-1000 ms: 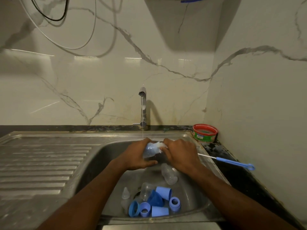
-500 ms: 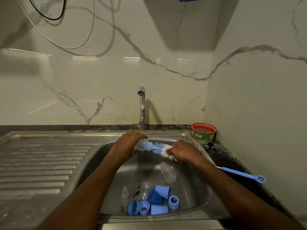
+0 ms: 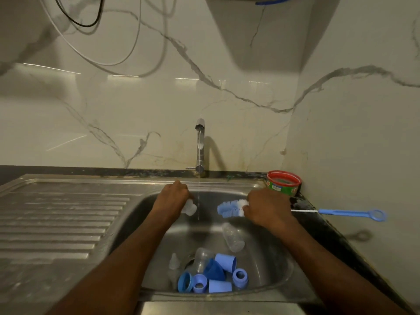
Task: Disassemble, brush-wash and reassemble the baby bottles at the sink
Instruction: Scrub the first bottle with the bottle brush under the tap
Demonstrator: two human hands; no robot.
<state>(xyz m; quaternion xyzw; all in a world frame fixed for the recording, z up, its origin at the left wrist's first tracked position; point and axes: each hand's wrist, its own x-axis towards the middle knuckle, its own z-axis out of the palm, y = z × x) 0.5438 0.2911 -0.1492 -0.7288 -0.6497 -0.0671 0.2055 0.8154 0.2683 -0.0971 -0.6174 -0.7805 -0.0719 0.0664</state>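
Observation:
My left hand point(image 3: 173, 197) grips a clear baby bottle point(image 3: 189, 208) over the sink basin point(image 3: 268, 253), just left of the thin stream from the tap point(image 3: 200, 146). My right hand point(image 3: 264, 209) holds the bottle brush; its blue-and-white bristle head point(image 3: 229, 208) is out in the open to the right of the stream, and its blue handle point(image 3: 354, 213) sticks out over the dark counter. On the basin floor lie a second clear bottle point(image 3: 233, 237), a third clear bottle point(image 3: 201, 258), a clear teat point(image 3: 173, 261) and several blue caps and collars point(image 3: 216, 277).
A red-rimmed round tub point(image 3: 284, 184) stands on the counter at the back right corner. The ribbed steel drainboard point(image 3: 59, 219) stretches left of the basin. Marble walls close in behind and to the right. Cables hang on the wall at top left.
The brush has come out of the bottle. My right hand moved right with it and my left hand drew the bottle left, so the water stream now falls between them.

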